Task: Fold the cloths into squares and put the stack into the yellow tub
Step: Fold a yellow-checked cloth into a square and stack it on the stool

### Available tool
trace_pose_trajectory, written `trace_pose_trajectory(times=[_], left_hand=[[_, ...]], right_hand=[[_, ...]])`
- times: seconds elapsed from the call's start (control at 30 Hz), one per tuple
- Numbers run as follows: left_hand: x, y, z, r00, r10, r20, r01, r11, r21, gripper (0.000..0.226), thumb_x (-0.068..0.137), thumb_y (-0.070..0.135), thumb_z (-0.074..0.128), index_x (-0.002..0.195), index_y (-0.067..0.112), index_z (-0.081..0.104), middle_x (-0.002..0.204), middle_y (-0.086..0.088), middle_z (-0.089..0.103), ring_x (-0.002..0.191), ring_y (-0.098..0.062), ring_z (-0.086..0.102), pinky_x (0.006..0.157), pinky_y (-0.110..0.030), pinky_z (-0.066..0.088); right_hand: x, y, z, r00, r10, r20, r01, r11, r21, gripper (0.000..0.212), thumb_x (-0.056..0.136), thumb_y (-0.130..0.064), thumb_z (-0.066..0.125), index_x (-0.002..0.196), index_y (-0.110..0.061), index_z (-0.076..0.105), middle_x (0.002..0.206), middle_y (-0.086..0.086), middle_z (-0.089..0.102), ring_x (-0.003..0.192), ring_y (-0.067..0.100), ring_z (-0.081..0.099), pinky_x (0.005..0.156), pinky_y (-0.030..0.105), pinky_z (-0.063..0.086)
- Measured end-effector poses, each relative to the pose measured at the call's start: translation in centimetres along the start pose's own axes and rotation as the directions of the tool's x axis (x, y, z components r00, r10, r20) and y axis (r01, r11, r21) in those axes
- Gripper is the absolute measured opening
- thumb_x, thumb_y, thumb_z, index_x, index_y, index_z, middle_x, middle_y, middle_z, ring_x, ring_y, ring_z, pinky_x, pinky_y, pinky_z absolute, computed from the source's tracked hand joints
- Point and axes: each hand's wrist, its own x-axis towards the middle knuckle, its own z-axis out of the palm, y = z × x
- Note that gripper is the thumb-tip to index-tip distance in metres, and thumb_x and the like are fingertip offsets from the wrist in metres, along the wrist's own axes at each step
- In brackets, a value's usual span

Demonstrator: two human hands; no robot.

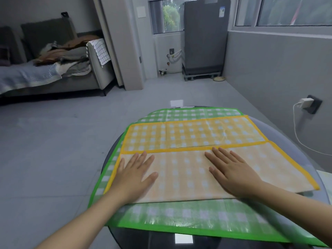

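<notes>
Round glass surface (269, 123) almost wholly covered by green cloth (179, 214), yellow cloth (194, 133) on top. Both lie flat; nothing upright on surface. Left hand (133, 174) and right hand (231, 172) flat on folded near half of yellow cloth, well apart; open lane between them. Floor left of surface open. Wall close on right; charger (306, 102) with hanging cable (296, 133) there.

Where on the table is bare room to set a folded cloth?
Bare glass table shows only at the right, beside the yellow cloth, and near edge below the green cloth. The middle is crowded: left hand and right hand press flat.
</notes>
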Motion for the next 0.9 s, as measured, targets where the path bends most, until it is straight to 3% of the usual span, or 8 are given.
trace_pose_trajectory(times=[0.13, 0.2, 0.27, 0.4, 0.6, 0.9], left_hand=[[-0.4, -0.7, -0.2, 1.000, 0.006, -0.002, -0.006, 0.999, -0.035, 0.096, 0.062, 0.084, -0.015, 0.148, 0.043, -0.004, 0.156, 0.015, -0.017, 0.143, -0.006, -0.020, 0.116, -0.043, -0.015], [-0.4, -0.3, -0.5, 1.000, -0.001, 0.006, 0.001, 0.999, -0.041, 0.081, 0.078, 0.079, 0.000, 0.149, 0.041, -0.002, 0.157, 0.013, -0.015, 0.144, -0.008, -0.019, 0.116, -0.044, -0.015], [-0.4, 0.1, -0.9, 1.000, -0.012, 0.008, 0.012, 0.998, -0.056, 0.064, 0.092, 0.063, 0.016, 0.150, 0.038, 0.002, 0.158, 0.010, -0.012, 0.144, -0.009, -0.018, 0.116, -0.044, -0.015], [0.9, 1.5, -1.8, 0.999, 0.005, -0.036, -0.011, 0.987, -0.158, 0.055, 0.097, 0.053, 0.027, 0.149, 0.034, 0.020, 0.160, 0.006, -0.001, 0.146, -0.007, -0.009, 0.117, -0.042, -0.011], [6.7, 3.7, -3.0, 0.992, 0.015, -0.124, -0.044, 0.970, -0.239, 0.046, 0.098, 0.045, 0.034, 0.142, 0.031, 0.038, 0.154, 0.005, 0.028, 0.144, -0.010, 0.016, 0.118, -0.040, 0.006], [19.0, 4.7, -2.8, 0.961, -0.056, -0.272, -0.033, 0.950, -0.311, 0.033, 0.097, 0.034, 0.045, 0.127, 0.025, 0.057, 0.135, 0.005, 0.053, 0.129, -0.015, 0.041, 0.109, -0.033, 0.020]], right_hand=[[0.1, -0.2, -0.1, 1.000, 0.003, 0.005, -0.002, 1.000, -0.030, 0.111, 0.049, -0.072, -0.042, 0.147, -0.037, -0.002, 0.157, -0.009, -0.005, 0.144, 0.008, -0.009, 0.117, 0.030, -0.005], [0.1, -0.5, -0.4, 1.000, 0.000, 0.000, 0.000, 1.000, -0.031, 0.105, 0.057, -0.075, -0.032, 0.148, -0.037, 0.004, 0.158, -0.008, 0.001, 0.146, 0.011, -0.003, 0.117, 0.030, 0.000], [0.3, -0.7, -1.0, 0.999, -0.022, -0.041, 0.020, 0.999, -0.051, 0.090, 0.069, -0.067, -0.014, 0.147, -0.034, 0.018, 0.156, -0.006, 0.017, 0.144, 0.015, 0.012, 0.115, 0.032, 0.010], [2.0, -0.3, -2.0, 0.992, -0.033, -0.126, 0.030, 0.999, -0.028, 0.077, 0.076, -0.058, 0.004, 0.134, -0.029, 0.047, 0.139, -0.005, 0.048, 0.130, 0.019, 0.040, 0.105, 0.033, 0.026], [6.6, 1.1, -2.1, 0.971, 0.024, -0.238, -0.005, 0.997, 0.080, 0.037, 0.096, -0.037, 0.042, 0.130, -0.028, 0.053, 0.134, -0.006, 0.053, 0.127, 0.018, 0.042, 0.103, 0.031, 0.026], [16.5, 4.9, -1.3, 0.950, 0.101, -0.295, -0.064, 0.989, 0.130, 0.032, 0.095, -0.032, 0.046, 0.123, -0.022, 0.058, 0.128, 0.001, 0.058, 0.122, 0.025, 0.046, 0.095, 0.033, 0.029]])
